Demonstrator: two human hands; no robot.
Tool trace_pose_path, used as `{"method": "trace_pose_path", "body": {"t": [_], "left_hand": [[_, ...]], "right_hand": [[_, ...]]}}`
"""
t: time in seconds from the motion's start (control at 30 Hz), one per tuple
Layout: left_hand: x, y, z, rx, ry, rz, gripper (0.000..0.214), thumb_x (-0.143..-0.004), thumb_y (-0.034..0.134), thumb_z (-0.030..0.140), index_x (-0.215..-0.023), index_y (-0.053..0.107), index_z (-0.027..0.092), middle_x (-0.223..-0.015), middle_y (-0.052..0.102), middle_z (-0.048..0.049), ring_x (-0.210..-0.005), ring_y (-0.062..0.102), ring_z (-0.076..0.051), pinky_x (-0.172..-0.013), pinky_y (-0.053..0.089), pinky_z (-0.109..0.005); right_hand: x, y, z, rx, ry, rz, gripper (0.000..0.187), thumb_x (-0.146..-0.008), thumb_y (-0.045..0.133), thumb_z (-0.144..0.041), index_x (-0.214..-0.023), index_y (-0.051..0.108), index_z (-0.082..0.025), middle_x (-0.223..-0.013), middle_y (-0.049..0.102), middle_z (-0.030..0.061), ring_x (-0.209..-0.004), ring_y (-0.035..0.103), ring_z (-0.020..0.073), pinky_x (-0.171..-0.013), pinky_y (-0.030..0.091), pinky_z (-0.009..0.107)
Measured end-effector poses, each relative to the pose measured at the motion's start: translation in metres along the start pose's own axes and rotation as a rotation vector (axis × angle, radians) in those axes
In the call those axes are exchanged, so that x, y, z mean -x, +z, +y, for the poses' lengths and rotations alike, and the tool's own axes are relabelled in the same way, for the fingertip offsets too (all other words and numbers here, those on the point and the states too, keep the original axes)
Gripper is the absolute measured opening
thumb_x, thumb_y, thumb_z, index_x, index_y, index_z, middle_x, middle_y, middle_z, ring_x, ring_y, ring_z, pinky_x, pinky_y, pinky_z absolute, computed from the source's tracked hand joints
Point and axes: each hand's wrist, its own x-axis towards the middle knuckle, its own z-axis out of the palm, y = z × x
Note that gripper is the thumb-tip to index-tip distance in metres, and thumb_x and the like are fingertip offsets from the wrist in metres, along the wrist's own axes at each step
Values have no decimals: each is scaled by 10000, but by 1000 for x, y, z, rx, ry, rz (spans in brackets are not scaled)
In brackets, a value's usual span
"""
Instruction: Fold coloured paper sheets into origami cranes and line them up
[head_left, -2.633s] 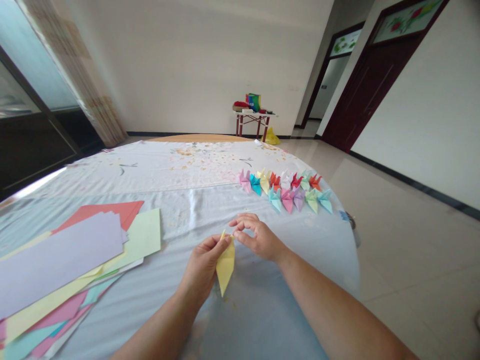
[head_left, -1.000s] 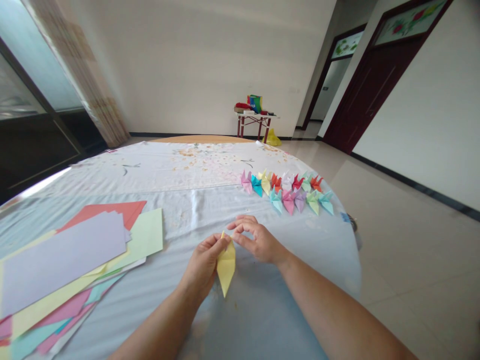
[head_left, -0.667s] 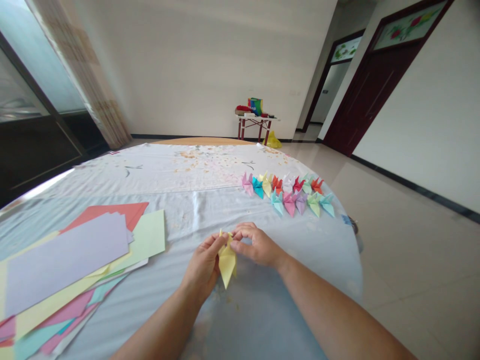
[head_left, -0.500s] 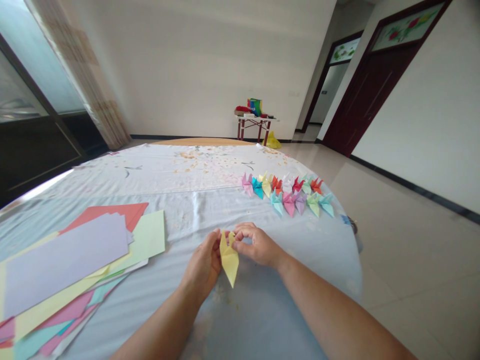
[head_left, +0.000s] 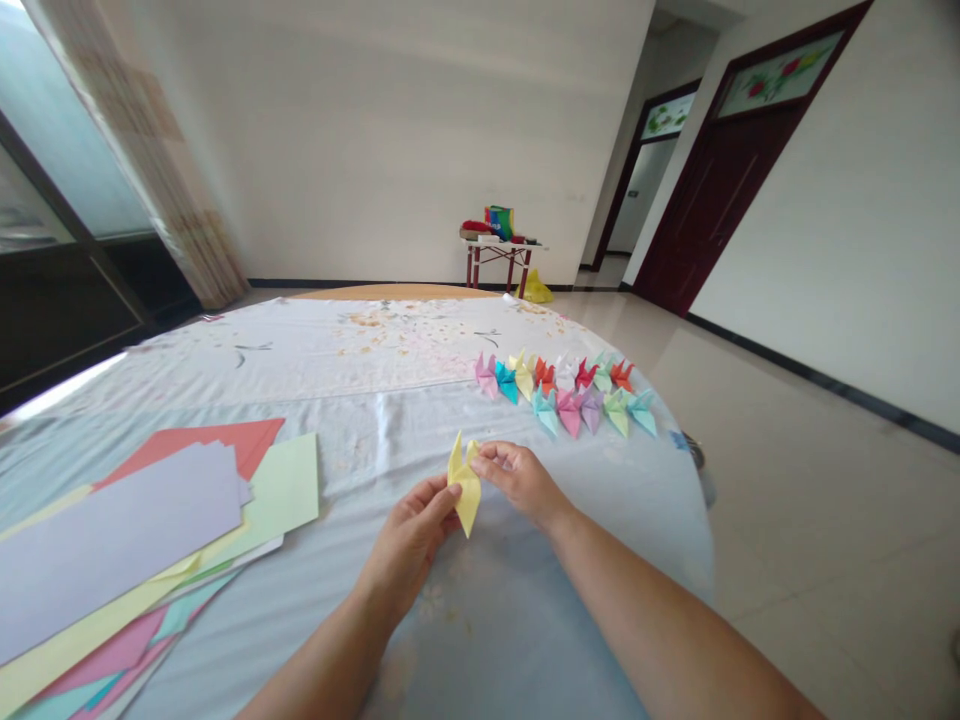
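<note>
Pinching creased, pointed yellow origami paper [head_left: 465, 490], left hand [head_left: 409, 550], right hand [head_left: 519, 483]

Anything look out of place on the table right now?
Nothing serious. The stack of coloured paper sheets lies fanned and askew at the left, while the paper cranes stand in tidy rows. The yellow folded paper looks intact.
</note>
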Motion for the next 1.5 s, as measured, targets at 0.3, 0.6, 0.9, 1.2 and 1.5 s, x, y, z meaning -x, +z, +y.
{"method": "trace_pose_path", "body": {"t": [0.3,0.6,0.9,1.2,1.5], "left_hand": [[0,-3,-4,-63,3,29,285,-680,674,320,-866,639,108,-749,660,-60,-646,583,-119,-643,458,-238],[-17,-21,-13,-409,309,302,436,-572,730,403,-891,549,167,-742,597,7,-631,550,-114,-551,413,-206],[-8,-13,-4,-410,209,209,347,-659,626,495,-694,560,156,-528,514,44,-467,406,-64,-453,296,-172],[-5,-5,-2,-370,201,186,375,-610,670,488,-761,616,149,-577,550,22,-506,423,-82,-478,303,-182],[0,-1,-1,-527,197,151,387,-620,635,529,-699,644,150,-524,501,30,-487,374,-85,-463,282,-187]], "right_hand": [[3,0,-5,-96,59,-95,273,-763,555,-419,-850,615,-167,-823,621,7,-800,548,147,-762,400,262],[2,1,-4,20,-7,-25,221,-710,625,-372,-804,658,-175,-837,629,25,-866,555,179,-834,385,300],[3,-4,-14,-208,-8,-125,343,-764,546,-475,-966,616,-206,-971,618,33,-936,547,176,-859,383,322],[0,-4,-6,-186,143,-199,501,-805,380,-593,-873,632,-165,-798,611,31,-772,542,147,-657,402,242],[0,-1,-10,-434,168,-183,346,-650,672,-431,-841,626,-146,-788,624,10,-723,551,131,-715,413,249]]}}
